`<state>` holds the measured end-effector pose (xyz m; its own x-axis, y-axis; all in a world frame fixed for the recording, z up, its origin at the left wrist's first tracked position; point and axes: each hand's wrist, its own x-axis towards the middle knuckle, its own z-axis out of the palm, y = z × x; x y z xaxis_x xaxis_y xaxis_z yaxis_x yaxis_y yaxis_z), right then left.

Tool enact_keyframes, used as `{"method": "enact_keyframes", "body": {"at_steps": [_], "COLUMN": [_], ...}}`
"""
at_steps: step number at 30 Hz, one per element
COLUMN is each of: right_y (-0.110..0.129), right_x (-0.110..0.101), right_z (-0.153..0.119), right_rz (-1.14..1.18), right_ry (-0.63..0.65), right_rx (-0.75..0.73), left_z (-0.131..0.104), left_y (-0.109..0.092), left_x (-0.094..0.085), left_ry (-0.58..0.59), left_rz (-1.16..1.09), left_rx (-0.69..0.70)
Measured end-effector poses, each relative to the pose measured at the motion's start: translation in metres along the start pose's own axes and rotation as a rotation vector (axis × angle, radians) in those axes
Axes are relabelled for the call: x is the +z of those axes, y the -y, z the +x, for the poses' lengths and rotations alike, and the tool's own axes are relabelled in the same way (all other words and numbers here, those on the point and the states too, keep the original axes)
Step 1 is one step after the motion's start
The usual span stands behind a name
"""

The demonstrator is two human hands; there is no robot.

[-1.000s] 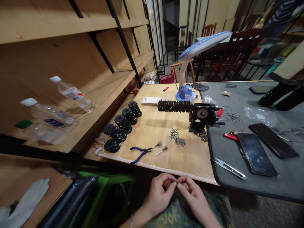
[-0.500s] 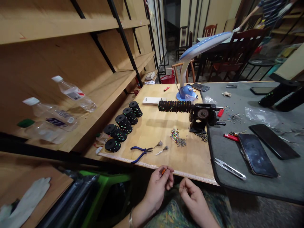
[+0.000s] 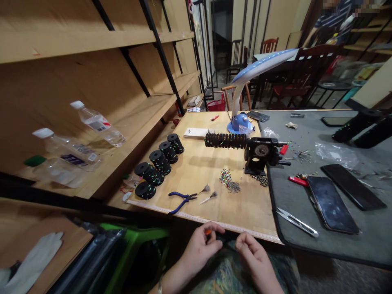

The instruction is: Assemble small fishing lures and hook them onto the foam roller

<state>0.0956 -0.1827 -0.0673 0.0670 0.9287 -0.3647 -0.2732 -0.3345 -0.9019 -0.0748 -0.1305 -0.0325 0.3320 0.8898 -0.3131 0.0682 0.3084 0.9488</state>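
My left hand is at the table's front edge, fingers curled, with a small orange piece partly showing among them; its kind is hidden. My right hand is a little to the right, thumb and fingertips pinched together, and what they hold, if anything, cannot be made out. On the wood beyond lie blue-handled pliers, two small bundles of wire-like bristles, and a pile of coloured beads beside small metal pieces. A hand-cranked winder carries a black beaded coil on its rod.
Several black spools line the table's left side. A desk lamp stands behind the winder. On the grey mat are thread snips, phones and a red-handled tool. Plastic bottles lie on the left shelf. A person is in the background.
My left thumb has dropped away from the index finger, widening the gap between them. Both hands sit slightly lower in the picture; the right stays pinched. The things on the table have not moved.
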Motion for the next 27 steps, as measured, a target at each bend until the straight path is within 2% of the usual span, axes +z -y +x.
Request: {"method": "enact_keyframes", "body": {"at_steps": [4,9,15,20,22,27], "right_y": [-0.009,0.003,0.028,0.037,0.034,0.023], "right_x": [-0.001,0.002,-0.002,0.012,0.018,0.016], "right_z": [0.002,-0.002,-0.003,0.006,0.010,0.018], "right_rz": [0.021,-0.029,-0.318,-0.205,-0.208,-0.413], "right_ry": [0.041,0.067,0.052,0.261,0.298,0.226], "right_rx": [0.032,0.015,-0.194,-0.167,-0.143,-0.268], "left_z": [0.002,0.006,0.000,-0.003,-0.003,0.000], "left_y": [-0.004,-0.013,-0.011,-0.014,-0.015,-0.019], "left_x": [0.010,0.013,0.014,0.013,0.012,0.005], "left_ry": [0.059,-0.023,-0.100,-0.086,-0.094,-0.123], "left_rz": [0.066,0.109,0.253,0.383,0.413,0.391], "left_rx": [0.067,0.067,0.165,0.301,0.311,0.252]}}
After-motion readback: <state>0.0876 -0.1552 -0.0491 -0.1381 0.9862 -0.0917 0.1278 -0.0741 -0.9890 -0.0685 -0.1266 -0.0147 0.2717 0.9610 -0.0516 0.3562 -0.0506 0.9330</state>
